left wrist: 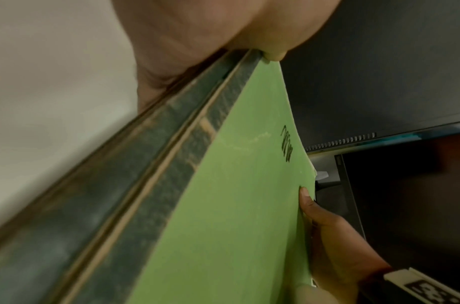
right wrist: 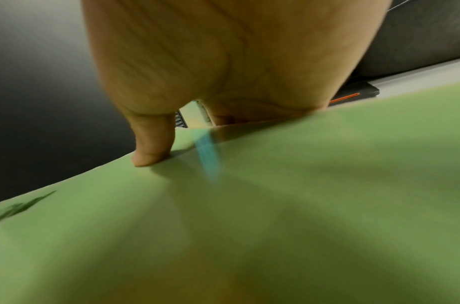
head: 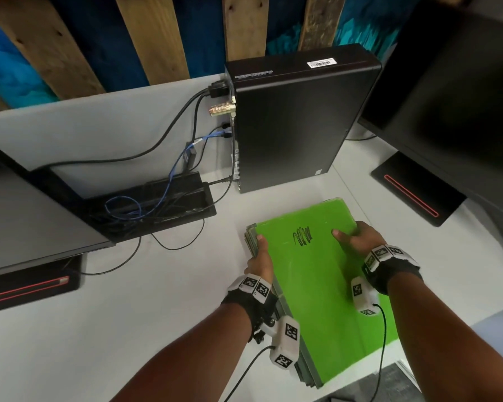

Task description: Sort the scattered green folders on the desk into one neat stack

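Observation:
A stack of green folders (head: 311,280) is held over the white desk (head: 157,300), its near end past the desk's front edge. The top folder bears a black scribble (head: 302,235). My left hand (head: 260,258) grips the stack's left edge, thumb on top. In the left wrist view the dark layered edges of the stack (left wrist: 150,185) run down from the palm beside the top green cover (left wrist: 236,216). My right hand (head: 353,237) grips the right edge, its thumb (right wrist: 150,148) pressed on the green cover (right wrist: 249,226) and the fingers hidden below.
A black computer tower (head: 296,120) stands right behind the stack. A cable tray with tangled wires (head: 154,204) lies to the left. Black monitors with red-striped bases stand at far left (head: 26,285) and right (head: 413,187). A white partition backs the desk.

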A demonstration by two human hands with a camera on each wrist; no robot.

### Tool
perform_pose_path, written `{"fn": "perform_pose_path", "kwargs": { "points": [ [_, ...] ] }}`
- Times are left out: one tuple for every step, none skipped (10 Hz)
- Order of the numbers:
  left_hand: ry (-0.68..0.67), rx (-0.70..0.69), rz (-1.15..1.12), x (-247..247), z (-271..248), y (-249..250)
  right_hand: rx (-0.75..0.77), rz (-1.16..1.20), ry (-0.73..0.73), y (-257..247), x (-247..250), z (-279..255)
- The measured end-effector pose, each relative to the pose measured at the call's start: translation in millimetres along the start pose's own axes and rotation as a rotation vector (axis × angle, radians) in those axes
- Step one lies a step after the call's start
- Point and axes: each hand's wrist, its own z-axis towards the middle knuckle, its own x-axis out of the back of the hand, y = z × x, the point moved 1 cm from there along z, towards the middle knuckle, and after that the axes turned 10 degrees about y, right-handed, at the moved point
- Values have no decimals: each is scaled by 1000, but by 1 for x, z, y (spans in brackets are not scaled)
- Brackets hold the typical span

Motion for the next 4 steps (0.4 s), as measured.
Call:
{"fn": "perform_pose_path", "kwargs": {
  "points": [
    [28,6,89,-2,4,1,4,-60,-22,2,-6,3],
    [65,-18,212,-4,18,-5,-10,-104,-9,-1,-11,4],
    [18,-51,236,-6,22,-5,-9,-176,1,-11,-6,-4],
    [102,-121,265,8,22,-7,-14,-163,63,-17,1,-13]
  ]
}}
